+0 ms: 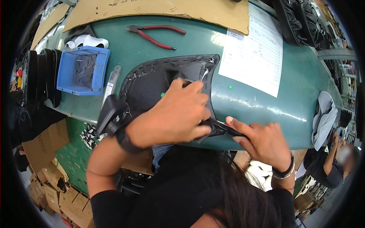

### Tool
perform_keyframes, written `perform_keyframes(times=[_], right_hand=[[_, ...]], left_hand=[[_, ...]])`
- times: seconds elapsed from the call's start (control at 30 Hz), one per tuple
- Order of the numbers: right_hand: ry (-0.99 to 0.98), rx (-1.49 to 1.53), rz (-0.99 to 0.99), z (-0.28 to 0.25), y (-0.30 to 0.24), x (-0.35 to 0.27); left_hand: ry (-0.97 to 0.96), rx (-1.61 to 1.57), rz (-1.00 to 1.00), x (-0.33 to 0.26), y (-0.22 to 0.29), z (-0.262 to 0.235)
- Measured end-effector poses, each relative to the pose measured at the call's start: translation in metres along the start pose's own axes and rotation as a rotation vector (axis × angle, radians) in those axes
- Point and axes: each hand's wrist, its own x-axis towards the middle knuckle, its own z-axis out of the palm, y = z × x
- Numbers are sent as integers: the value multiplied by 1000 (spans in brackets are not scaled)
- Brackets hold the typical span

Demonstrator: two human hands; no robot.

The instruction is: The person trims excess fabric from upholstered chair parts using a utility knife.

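On the green table in front of me lies a black covered panel (144, 85) with a curved outline. Stitch-like fastenings run along its border, and a white strip (205, 74) shows near its far right corner. My left hand (182, 112) is on the panel, fingers curled closed on its black material; what exactly they pinch is hidden. My right hand (264, 142), a little blurred, is closed round a slim tool (230, 130) with a black handle and a metal front. Its tip meets the panel's near right edge, close to my left fingers; its kind is unclear.
Red-handled cutting pliers (143, 30) lie beyond the panel. A blue bin (78, 90) of small dark pieces stands left, beside a slim labelled object (111, 85). A printed sheet (253, 57), cardboard (171, 9) and grey pieces (324, 119) lie around. Another person (330, 167) is far right.
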Motion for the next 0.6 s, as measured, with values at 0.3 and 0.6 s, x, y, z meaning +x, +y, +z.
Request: perform_keyframes(times=[0.3,0.6], right_hand=[[321,384,220,73,-44,-40],[443,-15,145,28,1,-4]], left_hand=[[521,-1408,-347,1,-28,9],[-71,131,-671,-15,-9,-60]])
